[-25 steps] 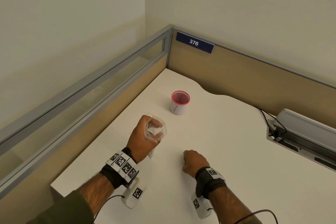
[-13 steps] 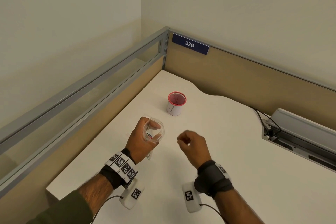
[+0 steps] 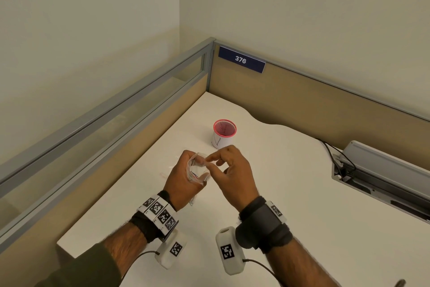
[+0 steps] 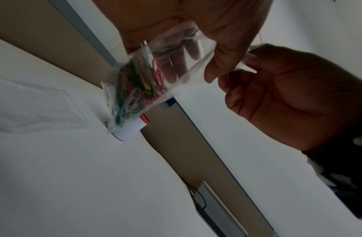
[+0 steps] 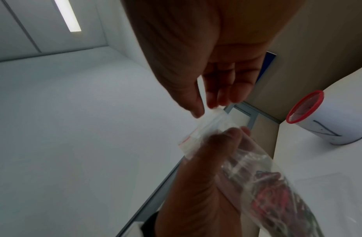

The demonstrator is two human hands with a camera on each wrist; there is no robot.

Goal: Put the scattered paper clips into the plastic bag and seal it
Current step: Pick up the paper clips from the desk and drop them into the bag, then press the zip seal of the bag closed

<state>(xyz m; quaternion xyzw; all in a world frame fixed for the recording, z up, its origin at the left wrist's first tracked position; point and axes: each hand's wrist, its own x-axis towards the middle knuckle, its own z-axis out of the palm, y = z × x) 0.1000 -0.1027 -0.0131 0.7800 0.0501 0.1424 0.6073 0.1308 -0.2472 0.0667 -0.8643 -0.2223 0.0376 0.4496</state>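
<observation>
My left hand point(image 3: 190, 165) holds a small clear plastic bag point(image 3: 197, 171) above the white desk point(image 3: 290, 193), its mouth turned up. Several coloured paper clips point(image 4: 135, 86) lie bunched in the bag's bottom, and the clips point(image 5: 277, 202) also show in the right wrist view. My right hand point(image 3: 209, 159) is at the bag's mouth, where thumb and fingers point(image 5: 198, 102) pinch the white zip rim point(image 5: 213, 115). One red paper clip point(image 3: 162, 173) lies on the desk just left of my left hand.
A white cup with a red rim point(image 3: 224, 134) stands beyond the hands. A second flat clear bag point(image 4: 34, 104) lies on the desk. An open cable tray point(image 3: 384, 170) with a black cord sits at the right. Partition walls close the left and far sides.
My right hand has lifted from the desk and moved left and forward to the bag's mouth. My left hand has kept its hold on the bag.
</observation>
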